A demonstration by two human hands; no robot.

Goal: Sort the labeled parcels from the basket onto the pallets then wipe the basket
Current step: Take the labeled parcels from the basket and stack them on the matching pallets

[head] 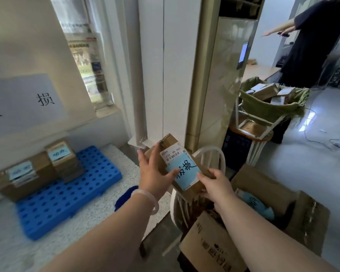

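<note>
So both hands are on one small cardboard parcel (170, 143), held up in the air over the back of a white chair (211, 154). The left hand (155, 173) wraps the parcel's left side with the thumb lying across its light blue handwritten label (186, 170), and the right hand (216, 185) pinches the lower right corner, thumb on top and fingers underneath, so both are clamped on it. There's a pale bracelet (152, 199) on the left wrist. Down to the left a blue pallet (67, 195) sits on the floor with two labeled boxes (24, 179) touching each other at its far end, below a paper sign (22, 103) on the wall. Off to the right, well apart from the hands, the green-lined basket (271, 109) has more parcels in it. An open carton (267, 185) is at lower right, and a person in black (318, 42) stands in the background.
</note>
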